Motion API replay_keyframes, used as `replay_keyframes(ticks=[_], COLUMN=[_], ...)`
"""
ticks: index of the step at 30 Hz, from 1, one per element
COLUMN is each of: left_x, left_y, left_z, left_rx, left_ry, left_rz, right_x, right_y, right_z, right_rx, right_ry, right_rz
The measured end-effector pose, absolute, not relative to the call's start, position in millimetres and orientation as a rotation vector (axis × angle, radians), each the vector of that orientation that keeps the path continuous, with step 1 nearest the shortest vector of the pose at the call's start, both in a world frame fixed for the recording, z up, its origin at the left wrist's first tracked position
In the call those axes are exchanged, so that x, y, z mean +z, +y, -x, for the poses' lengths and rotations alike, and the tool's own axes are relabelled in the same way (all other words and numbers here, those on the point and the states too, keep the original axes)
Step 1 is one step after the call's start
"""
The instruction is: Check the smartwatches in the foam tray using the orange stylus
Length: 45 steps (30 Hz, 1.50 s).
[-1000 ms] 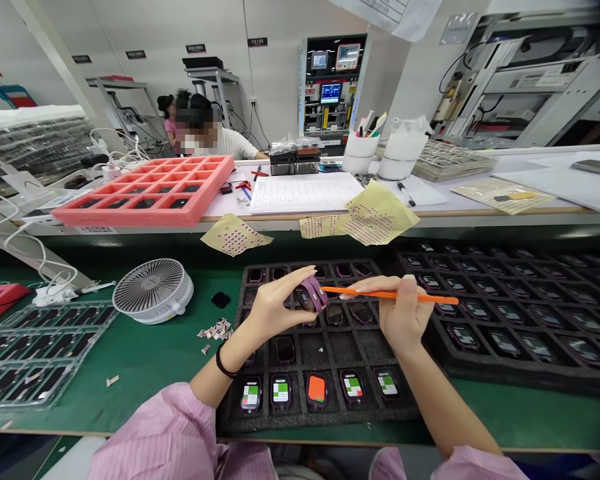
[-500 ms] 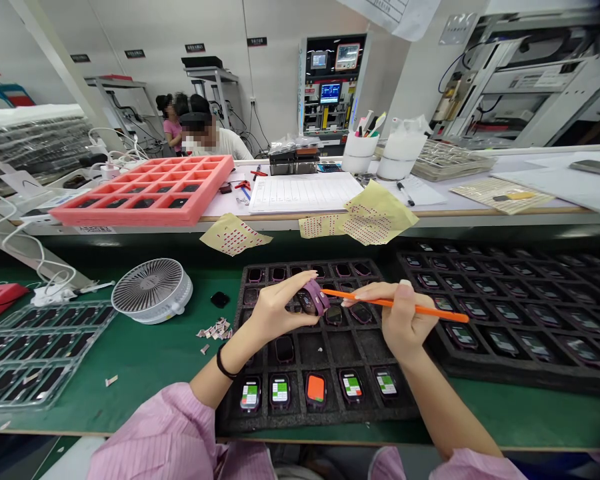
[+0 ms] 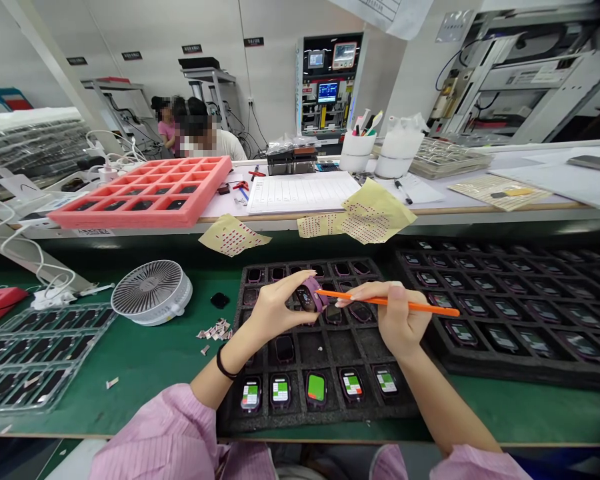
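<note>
On the green bench point(image 3: 145, 363), a black foam tray point(image 3: 320, 419) holds rows of smartwatches point(image 3: 280, 391). Above the tray, the left hand point(image 3: 280, 315) has a closed grip on a purple-strapped smartwatch point(image 3: 309, 297), held between thumb and fingers. The right hand point(image 3: 397, 319) grasps an orange plastic pick point(image 3: 380, 301), its tip right at the watch's strap.

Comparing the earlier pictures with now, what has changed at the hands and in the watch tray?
The screen of one watch in the tray's front row turned from orange to green. The orange stick in the right hand tilted, far end lower. Nothing was taken or let go; the left hand still holds the purple-strapped watch, and the other tray watches stayed.
</note>
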<state>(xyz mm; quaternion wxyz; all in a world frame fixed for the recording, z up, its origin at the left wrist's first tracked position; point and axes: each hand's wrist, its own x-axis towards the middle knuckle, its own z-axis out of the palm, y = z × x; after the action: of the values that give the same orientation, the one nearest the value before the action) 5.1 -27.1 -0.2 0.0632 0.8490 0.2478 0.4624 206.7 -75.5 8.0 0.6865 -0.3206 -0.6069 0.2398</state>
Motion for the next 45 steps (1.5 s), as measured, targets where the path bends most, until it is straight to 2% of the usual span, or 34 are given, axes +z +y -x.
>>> replay_keyframes(ticks=[12,20,25,28,33,45], left_x=[-3.4,3.9,5.2,2.9,4.2,5.8], left_y=[-24.4,-25.1,-23.4,-23.6,-27.1,-30.1], left_z=[-4.8,-7.0,-5.2,-6.5,-10.0,-9.7], left_rx=[1.406,1.261,1.251,1.219,1.252,1.326], left_ry=[0.686,0.874,0.972,0.973,0.880,0.796], left_rz=[-2.607,-2.479,-2.541,-2.561,-2.411,-2.259], right_x=[6.4,9.3,6.1,-1.3,-0.5,1.6], right_y=[-73.8,-67.1,-57.6,-54.5,-54.7,-58.5], right_z=[-205.9,-206.3,-188.0,-179.4,-177.9,-175.4], right_rx=[0.454,0.518,0.826,1.057,1.235,1.249], right_ry=[-1.406,-1.381,-1.486,-1.505,-1.290,-1.120], right_rz=[0.772,0.732,0.956,0.962,0.887,0.846])
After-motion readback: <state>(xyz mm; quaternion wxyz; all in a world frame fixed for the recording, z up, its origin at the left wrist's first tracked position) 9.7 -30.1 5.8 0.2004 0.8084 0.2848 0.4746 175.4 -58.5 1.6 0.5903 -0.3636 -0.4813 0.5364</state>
